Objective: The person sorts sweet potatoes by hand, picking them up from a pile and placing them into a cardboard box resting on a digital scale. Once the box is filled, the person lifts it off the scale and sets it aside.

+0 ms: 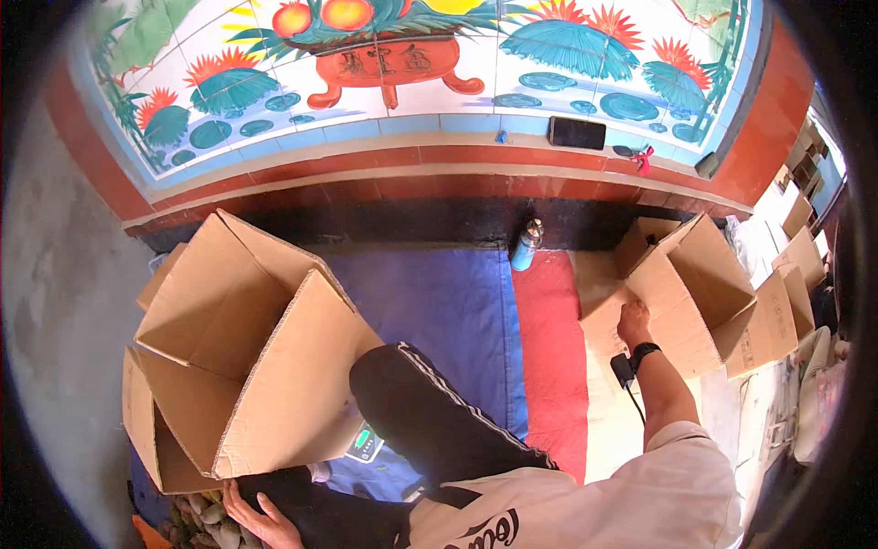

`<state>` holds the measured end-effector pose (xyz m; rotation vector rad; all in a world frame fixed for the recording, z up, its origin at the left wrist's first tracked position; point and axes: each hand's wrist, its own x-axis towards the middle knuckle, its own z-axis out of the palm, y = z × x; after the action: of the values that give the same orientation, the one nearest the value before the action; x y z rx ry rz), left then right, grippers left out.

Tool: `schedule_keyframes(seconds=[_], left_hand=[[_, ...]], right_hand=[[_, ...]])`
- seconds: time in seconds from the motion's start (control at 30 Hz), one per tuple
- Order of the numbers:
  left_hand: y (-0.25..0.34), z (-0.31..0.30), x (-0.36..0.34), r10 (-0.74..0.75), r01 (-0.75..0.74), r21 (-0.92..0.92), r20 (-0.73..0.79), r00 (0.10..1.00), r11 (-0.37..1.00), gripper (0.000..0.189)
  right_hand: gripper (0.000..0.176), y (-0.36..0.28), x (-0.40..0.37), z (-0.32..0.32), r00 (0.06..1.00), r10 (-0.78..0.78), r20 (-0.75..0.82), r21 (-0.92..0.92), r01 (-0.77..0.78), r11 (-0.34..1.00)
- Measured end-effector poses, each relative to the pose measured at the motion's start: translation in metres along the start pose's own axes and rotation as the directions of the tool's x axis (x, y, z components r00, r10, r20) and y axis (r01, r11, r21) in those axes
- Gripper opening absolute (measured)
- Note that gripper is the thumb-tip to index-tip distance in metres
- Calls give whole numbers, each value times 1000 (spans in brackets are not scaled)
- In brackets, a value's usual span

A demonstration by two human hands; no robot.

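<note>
My left hand [261,517] is low at the left, beside my leg and a pile of brownish-grey lumps [212,526]. Its fingers are spread, with nothing visible in them. Just above it stands a large open cardboard box [293,375], flaps raised. My right hand [633,325] reaches far out to the right, its fingers curled against another open cardboard box [672,316]. A black band [645,349] circles that wrist, with a small dark device [623,370] and a cable. Under the left box's edge, a scale [364,443] shows a green display.
A blue cloth [430,311] and a red cloth [551,357] cover the floor. Against the wall stands a blue bottle [527,245]. A phone [577,134] lies on the tiled ledge. More cardboard boxes [773,320] crowd the right side.
</note>
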<state>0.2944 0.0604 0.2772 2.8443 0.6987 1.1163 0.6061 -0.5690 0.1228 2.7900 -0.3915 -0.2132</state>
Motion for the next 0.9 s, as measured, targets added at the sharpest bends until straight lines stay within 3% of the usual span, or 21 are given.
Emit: schedule_keyframes(seconds=[0.07,0.13,0.17,0.23,0.37,0.4,0.43,0.5,0.57,0.7,0.77,0.9], left_hand=[[-1,1,-1,-24,23,18,19,1000,1000,41],[-1,1,0,-23,22,13,28,999,1000,41],[0,1,0,-25,24,12,29,999,1000,41],[0,1,1,-16,16,12,25,1000,1000,41],[-2,2,0,-11,11,9,22,1000,1000,40],[-8,5,-5,-14,14,11,25,1000,1000,40],[-16,9,-10,-72,71,7,86,994,997,42],[-17,9,-11,-130,130,5,147,981,991,44],[0,1,2,-13,13,-5,35,999,1000,40],[-4,1,-1,-17,17,2,5,1000,1000,39],[-19,8,-14,-105,103,16,160,982,995,43],[-17,11,-13,-149,150,9,159,976,989,42]], right_hand=[[19,5,1,8,999,15,40,12,-15,1000],[17,6,1,19,963,-60,-262,9,64,998],[17,9,1,23,964,-59,-260,6,63,998],[19,2,-8,0,985,-67,-157,80,80,994],[18,10,1,29,976,-45,-215,90,65,994],[18,11,1,29,991,-43,-131,57,51,997],[18,10,1,28,998,-39,-47,24,40,999],[18,9,1,33,999,-13,-42,44,15,999],[17,9,-1,35,999,14,-39,63,-11,998],[16,8,-9,30,998,51,33,123,-55,991],[15,6,-10,30,998,49,29,132,-52,990],[18,11,-3,48,996,6,92,73,-12,997]])
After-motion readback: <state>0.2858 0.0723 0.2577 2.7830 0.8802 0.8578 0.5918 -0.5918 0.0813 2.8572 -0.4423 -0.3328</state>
